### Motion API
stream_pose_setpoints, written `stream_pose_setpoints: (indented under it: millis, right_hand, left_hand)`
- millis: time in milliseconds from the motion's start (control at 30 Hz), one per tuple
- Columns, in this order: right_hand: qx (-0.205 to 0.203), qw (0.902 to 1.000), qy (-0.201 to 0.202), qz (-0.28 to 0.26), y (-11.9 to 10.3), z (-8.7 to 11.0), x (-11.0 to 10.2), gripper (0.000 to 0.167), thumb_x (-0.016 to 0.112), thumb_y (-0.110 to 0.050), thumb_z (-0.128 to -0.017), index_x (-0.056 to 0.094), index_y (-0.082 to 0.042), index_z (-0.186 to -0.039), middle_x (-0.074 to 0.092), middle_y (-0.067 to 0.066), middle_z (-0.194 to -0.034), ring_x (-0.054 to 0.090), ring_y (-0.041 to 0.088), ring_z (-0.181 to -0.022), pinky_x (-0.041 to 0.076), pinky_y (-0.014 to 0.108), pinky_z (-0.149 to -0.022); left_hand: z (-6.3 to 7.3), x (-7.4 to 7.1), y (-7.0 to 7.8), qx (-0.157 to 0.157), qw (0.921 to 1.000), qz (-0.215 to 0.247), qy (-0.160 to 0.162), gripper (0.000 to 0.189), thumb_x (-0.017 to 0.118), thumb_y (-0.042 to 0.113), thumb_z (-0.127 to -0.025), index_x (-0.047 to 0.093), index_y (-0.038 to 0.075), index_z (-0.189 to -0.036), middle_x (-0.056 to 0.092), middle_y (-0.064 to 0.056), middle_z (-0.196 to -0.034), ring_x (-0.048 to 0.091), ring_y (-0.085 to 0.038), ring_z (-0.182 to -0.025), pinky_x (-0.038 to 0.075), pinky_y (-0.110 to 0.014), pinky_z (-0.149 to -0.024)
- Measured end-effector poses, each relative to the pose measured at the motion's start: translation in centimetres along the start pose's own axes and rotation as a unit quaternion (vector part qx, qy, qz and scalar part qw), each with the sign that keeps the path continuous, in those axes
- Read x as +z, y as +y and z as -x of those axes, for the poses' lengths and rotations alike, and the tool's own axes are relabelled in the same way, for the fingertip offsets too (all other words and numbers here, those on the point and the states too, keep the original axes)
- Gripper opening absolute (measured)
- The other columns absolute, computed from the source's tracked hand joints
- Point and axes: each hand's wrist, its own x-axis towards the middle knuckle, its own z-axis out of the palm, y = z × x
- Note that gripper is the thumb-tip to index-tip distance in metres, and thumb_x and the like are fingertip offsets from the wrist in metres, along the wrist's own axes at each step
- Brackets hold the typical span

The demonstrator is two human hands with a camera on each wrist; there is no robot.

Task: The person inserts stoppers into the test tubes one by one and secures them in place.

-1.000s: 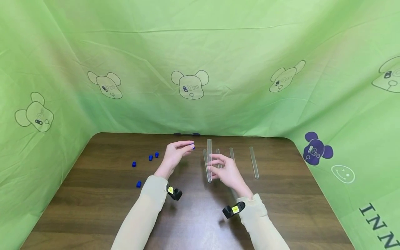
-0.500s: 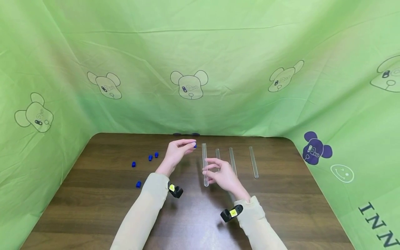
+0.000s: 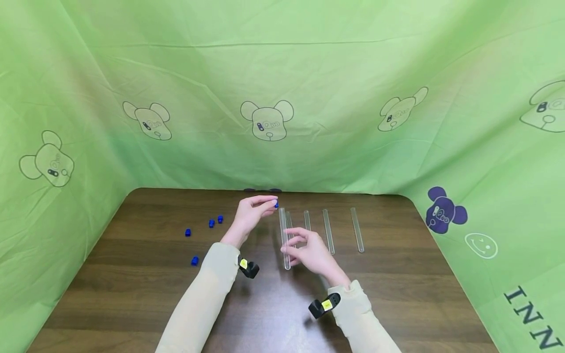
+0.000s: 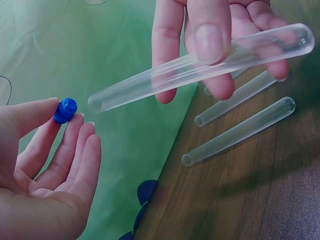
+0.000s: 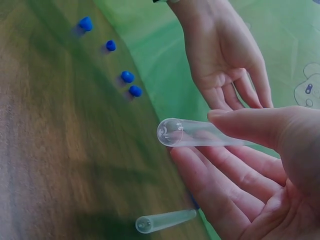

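Between thumb and fingers, my left hand [image 3: 251,215] pinches a small blue stopper [image 4: 65,110]. My right hand [image 3: 311,251] holds a clear test tube [image 4: 200,67], thumb on one side and fingers on the other. The tube's open mouth faces the stopper, with a small gap between them in the left wrist view. Its rounded end [image 5: 170,132] points toward the right wrist camera. In the head view the tube's top end stands just right of and below the stopper.
Several more clear test tubes lie on the table, including one at the far right [image 3: 357,230]. Loose blue stoppers [image 3: 194,261] are scattered left of the left hand. A green printed cloth [image 3: 269,162] surrounds the wooden table [image 3: 132,294].
My right hand has carried the test tube leftward and slightly nearer the body, bringing its mouth close to the stopper. The left hand has shifted only slightly to the right.
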Motion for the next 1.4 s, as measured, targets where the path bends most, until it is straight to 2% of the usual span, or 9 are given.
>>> stream_pose_setpoints:
  millis: [267,500,700,967,1233,1400]
  right_hand:
    - [0.015,0.9998,-0.013,-0.004,0.2,0.3,0.4,0.048,0.072,0.005,-0.090,0.056,0.008,-0.135,0.072,0.016,-0.096,0.072,0.032,-0.071,0.062,0.041,-0.063]
    - [0.015,0.9994,-0.024,-0.020,0.4,0.5,0.7,0.048,0.071,0.005,-0.090,0.055,0.009,-0.135,0.072,0.018,-0.095,0.072,0.032,-0.070,0.062,0.043,-0.063]
    - [0.015,0.9995,-0.024,-0.017,0.4,0.6,0.8,0.049,0.072,0.004,-0.090,0.054,0.009,-0.136,0.072,0.017,-0.096,0.072,0.033,-0.071,0.062,0.044,-0.062]
    - [0.020,0.9992,-0.027,-0.020,0.4,0.6,1.0,0.049,0.071,0.006,-0.090,0.054,0.010,-0.136,0.072,0.017,-0.095,0.072,0.031,-0.071,0.062,0.043,-0.062]
    - [0.025,0.9991,-0.028,-0.021,0.4,0.6,1.0,0.050,0.071,0.005,-0.090,0.053,0.010,-0.137,0.071,0.017,-0.096,0.072,0.031,-0.071,0.062,0.045,-0.063]
    - [0.027,0.9990,-0.027,-0.022,0.2,0.7,1.1,0.051,0.072,0.004,-0.091,0.053,0.010,-0.137,0.072,0.016,-0.096,0.073,0.031,-0.071,0.062,0.044,-0.063]
  left_hand:
    - [-0.1,-0.3,-0.3,-0.008,0.9999,0.001,-0.012,0.025,0.070,0.004,-0.097,0.071,-0.006,-0.120,0.071,-0.024,-0.114,0.072,-0.031,-0.099,0.056,-0.035,-0.091]
    - [-0.2,-0.7,-0.8,-0.016,0.9992,-0.011,-0.035,0.027,0.067,0.005,-0.099,0.070,-0.003,-0.125,0.071,-0.018,-0.118,0.071,-0.032,-0.104,0.054,-0.035,-0.095]
    - [-0.3,-0.8,-1.3,-0.023,0.9986,-0.010,-0.047,0.028,0.063,0.004,-0.101,0.068,-0.005,-0.127,0.069,-0.018,-0.122,0.066,-0.038,-0.112,0.052,-0.039,-0.099]
    - [-0.2,-0.8,-1.7,-0.039,0.9978,-0.004,-0.054,0.027,0.063,0.002,-0.101,0.068,-0.006,-0.126,0.067,-0.022,-0.124,0.072,-0.023,-0.100,0.053,-0.035,-0.096]
    - [-0.1,-0.8,-1.9,-0.043,0.9971,0.006,-0.063,0.028,0.062,0.000,-0.101,0.066,-0.008,-0.127,0.063,-0.028,-0.128,0.071,-0.023,-0.101,0.053,-0.036,-0.096]
    - [0.0,-0.8,-2.2,-0.044,0.9968,0.000,-0.066,0.027,0.062,0.001,-0.101,0.067,-0.007,-0.126,0.067,-0.023,-0.124,0.070,-0.024,-0.103,0.054,-0.034,-0.094]
